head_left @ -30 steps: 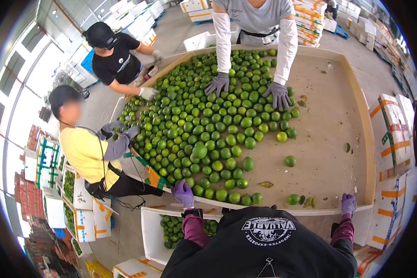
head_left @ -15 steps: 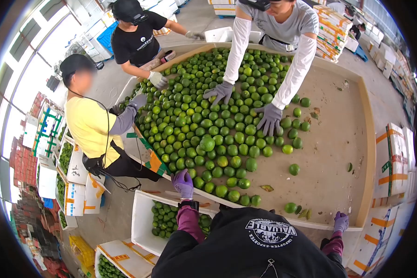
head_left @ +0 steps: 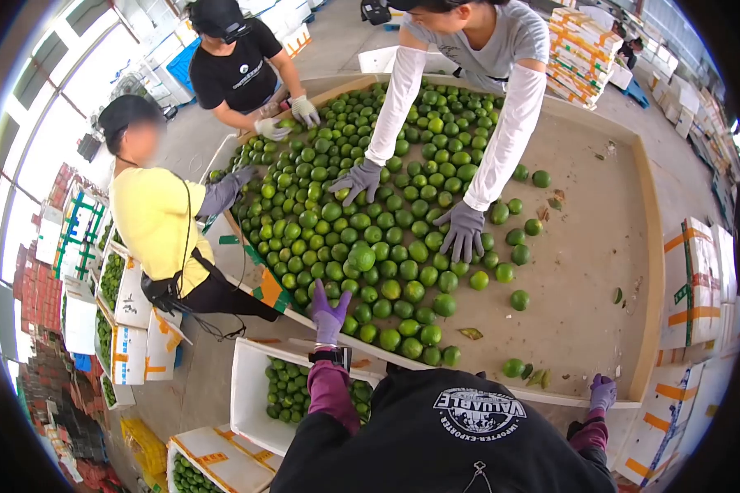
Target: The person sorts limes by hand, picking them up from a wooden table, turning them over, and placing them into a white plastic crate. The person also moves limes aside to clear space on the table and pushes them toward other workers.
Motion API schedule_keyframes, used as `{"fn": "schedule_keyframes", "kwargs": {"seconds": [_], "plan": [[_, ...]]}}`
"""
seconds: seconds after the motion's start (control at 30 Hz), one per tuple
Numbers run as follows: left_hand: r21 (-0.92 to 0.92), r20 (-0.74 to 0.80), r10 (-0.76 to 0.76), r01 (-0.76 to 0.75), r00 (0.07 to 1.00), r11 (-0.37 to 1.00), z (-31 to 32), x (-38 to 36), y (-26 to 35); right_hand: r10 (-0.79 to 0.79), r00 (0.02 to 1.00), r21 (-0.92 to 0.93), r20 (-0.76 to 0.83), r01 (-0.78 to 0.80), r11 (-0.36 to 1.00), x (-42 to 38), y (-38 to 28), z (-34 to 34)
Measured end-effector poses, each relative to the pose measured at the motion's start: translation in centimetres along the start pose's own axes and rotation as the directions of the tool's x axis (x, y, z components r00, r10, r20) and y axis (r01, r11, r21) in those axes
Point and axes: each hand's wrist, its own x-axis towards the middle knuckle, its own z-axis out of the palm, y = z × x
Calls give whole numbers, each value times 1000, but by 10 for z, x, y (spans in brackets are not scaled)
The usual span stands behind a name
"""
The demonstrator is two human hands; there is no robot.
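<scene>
Green limes (head_left: 337, 209) lie in a loose layer over the left and middle of a large rimmed sorting table (head_left: 584, 287). My left hand (head_left: 329, 316), in a purple glove, reaches over the near rim with fingers spread, at the edge of the limes. It looks open and holds none of them. Far to the right, my right hand (head_left: 603, 394), also gloved in purple, has its fingers closed over the table's near rim by the corner. Below my left forearm stands a white foam box (head_left: 251, 382) with limes inside.
Across the table, a person in grey gloves (head_left: 464, 230) leans over the limes. Two more people (head_left: 152, 205) work at the left edge. Lime boxes (head_left: 127, 345) and a yellow crate (head_left: 144, 444) stand at left, taped cartons (head_left: 689, 283) at right.
My left hand has moved forward from the rim and spread its fingers by the limes. My right hand stays put. The opposite person's gloves have shifted left, with limes sliding that way.
</scene>
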Motion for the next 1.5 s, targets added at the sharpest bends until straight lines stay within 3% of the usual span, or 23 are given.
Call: {"fn": "schedule_keyframes", "kwargs": {"seconds": [0.07, 0.1, 0.17, 0.2, 0.27, 0.33, 0.37, 0.4, 0.47, 0.5, 0.63, 0.7, 0.73, 0.77, 0.8, 0.87, 1.0, 1.13, 1.33, 1.4, 1.5], "plan": [[-275, 159, 100, -53, 982, 960, 30, 20, 11, 12, 1000, 0, 11, -12, 1000, 6, 12, 7], [-283, 155, 103, -56, 983, 957, 43, 29, 23, 15, 1000, 1, 25, -15, 1000, 11, 17, 12], [-248, 296, -19, 96, 955, 964, 61, 45, 64, -11, 1000, -45, -2, 11, 999, 6, 11, 8], [-217, 315, -186, 261, 931, 941, 52, 52, 92, -37, 999, -93, -19, 35, 995, 5, 8, 6], [-259, 135, -25, 60, 990, 964, 65, 75, 98, -29, 999, -86, -25, 27, 996, 8, 9, 7], [-461, 50, 156, -115, 987, 880, 72, 110, 90, -10, 1000, -71, -23, 9, 997, 6, 10, 8], [-625, -75, 100, -125, 992, 771, 80, 125, 92, -9, 999, -71, -34, 7, 997, 5, 9, 8], [-617, -173, 90, -179, 981, 767, 78, 134, 93, -7, 999, -72, -46, 3, 997, 4, 7, 7], [-809, -2, 16, -11, 1000, 587, 63, 144, 92, -7, 998, -52, -68, 4, 999, 1, 4, 5], [-711, -174, 83, -183, 981, 678, 52, 141, 91, -19, 997, -39, -80, 16, 999, -1, 3, 4], [-560, -254, 161, -281, 954, 779, 60, 113, 38, 9, 1000, -33, 9, -9, 999, 5, 10, 9], [-378, -174, 195, -248, 965, 892, 31, 74, 21, 0, 1000, -8, -2, 0, 1000, 4, 8, 5], [-202, -121, 164, -186, 979, 961, 24, 54, 10, 6, 1000, -15, 4, -6, 1000, 4, 8, 6], [1, -71, 145, -145, 987, 989, 22, 34, -3, -3, 1000, -52, -8, 3, 999, 6, 11, 9], [68, -29, 98, -96, 995, 993, 29, 11, -17, -13, 1000, -91, -19, 12, 996, 9, 14, 11], [160, 30, 256, -257, 966, 953, 22, -23, -29, 4, 1000, -57, 10, -4, 998, 11, 18, 13], [238, 1, 265, -258, 964, 936, 19, -27, -11, 32, 999, -67, 38, -30, 997, -2, -7, -5], [169, -66, 228, -214, 971, 962, 22, -25, -10, 47, 995, -39, 90, -44, 998, 2, -2, -4], [175, -61, 223, -209, 973, 962, 27, -24, -13, -16, 999, -70, -45, 13, 997, 3, 7, 5], [181, -60, 221, -207, 973, 961, 27, -25, -13, 14, 999, -93, 47, -10, 996, 2, -1, -3], [184, -66, 217, -202, 974, 962, 27, -27, -13, 10, 999, -70, 35, -8, 998, 2, -1, -3]]}}
